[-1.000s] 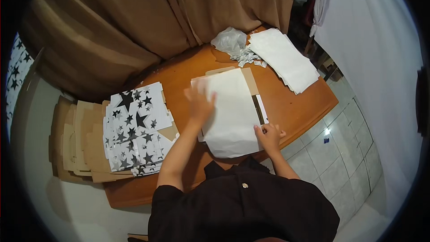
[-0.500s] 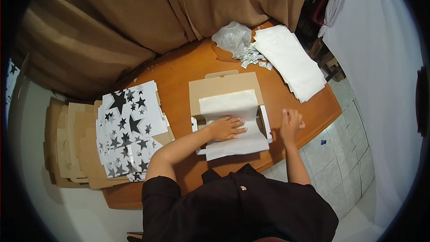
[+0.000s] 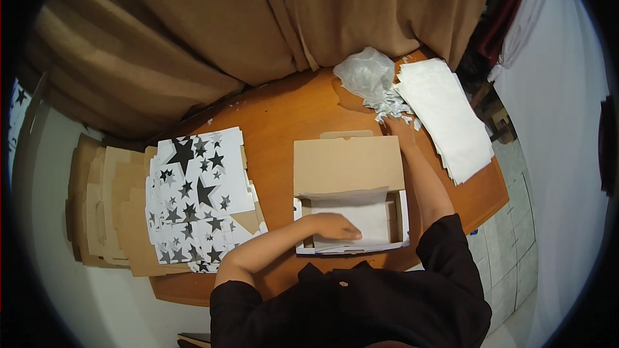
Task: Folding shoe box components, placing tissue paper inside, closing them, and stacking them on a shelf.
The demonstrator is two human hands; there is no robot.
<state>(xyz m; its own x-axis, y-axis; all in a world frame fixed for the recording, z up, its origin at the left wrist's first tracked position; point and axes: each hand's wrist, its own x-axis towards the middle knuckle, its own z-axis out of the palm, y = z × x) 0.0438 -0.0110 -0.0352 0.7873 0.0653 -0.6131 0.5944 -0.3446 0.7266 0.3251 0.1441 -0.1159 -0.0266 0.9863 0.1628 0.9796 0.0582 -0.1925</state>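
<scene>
Left hand [image 3: 336,227] lies low over the open cardboard box [image 3: 405,216], fingers extended and close together, gripping nothing, above the white paper liner [image 3: 371,209] (whether the fingertips press it, I cannot tell). A flat, light palm should serve best here, smoothing from the middle toward the corners so the sheet doesn't crease. Past the raised lid [image 3: 348,164], the right hand [image 3: 398,127] reaches to the small silvery sachets [image 3: 389,104]; its fingertips are too unclear to say whether they close on one. Pinching by the edge would likely avoid dragging neighbours along. Beside the sachets sit a crumpled translucent plastic bag [image 3: 365,72] and stacked white sheets [image 3: 445,116]; star-printed cardboard [image 3: 200,200] lies leftward on the table [image 3: 277,122].
</scene>
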